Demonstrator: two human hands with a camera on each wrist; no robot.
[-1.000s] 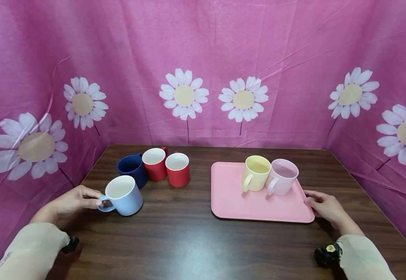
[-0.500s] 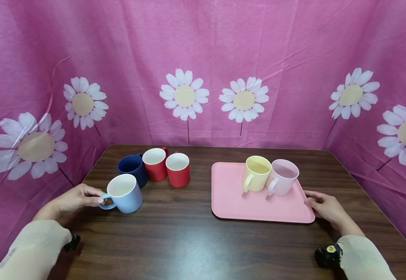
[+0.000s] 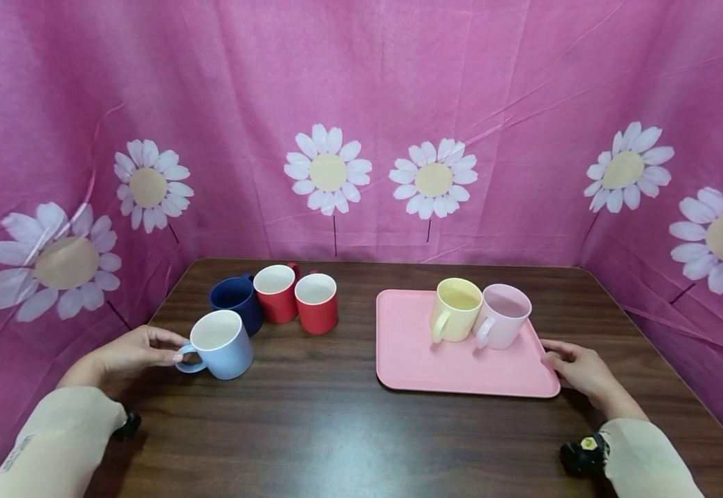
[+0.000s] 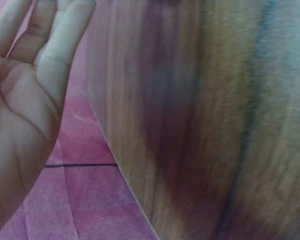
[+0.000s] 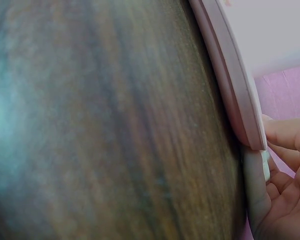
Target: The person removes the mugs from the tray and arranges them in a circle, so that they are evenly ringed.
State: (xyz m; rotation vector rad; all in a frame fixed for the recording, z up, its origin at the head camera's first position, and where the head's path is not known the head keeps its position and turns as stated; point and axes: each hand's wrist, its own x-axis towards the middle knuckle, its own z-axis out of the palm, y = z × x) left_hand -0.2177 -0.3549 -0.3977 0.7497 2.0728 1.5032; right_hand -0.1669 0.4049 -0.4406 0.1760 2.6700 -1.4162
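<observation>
- The left hand (image 3: 133, 351) sits near the left edge of the tabletop (image 3: 311, 422), its fingertips at the handle of the light blue mug (image 3: 218, 344). From the head view the fingers seem pinched on that handle, but the left wrist view shows only a palm and loosely extended fingers, so I cannot tell for sure how firm the grip is.
- The light blue mug stands upright on the tabletop, just in front of the navy mug (image 3: 234, 297) and near the two red mugs (image 3: 299, 297) toward the back left.
- The right hand (image 3: 579, 369) rests at the near right corner of the pink tray (image 3: 423, 366), fingers curled against its rim; the right wrist view shows a fingertip touching the tray edge (image 5: 235, 95).
- The yellow mug (image 3: 454, 308) and the pale pink mug (image 3: 503, 315) stand upright and touching near the tray's far right corner.
- To handle the mug well, I judge the fingers should pass fully through the handle, with the thumb on top, before any lift, and the mug should stay level and clear of the navy mug close behind.
- A steady press on the tray corner would keep it from sliding.
</observation>
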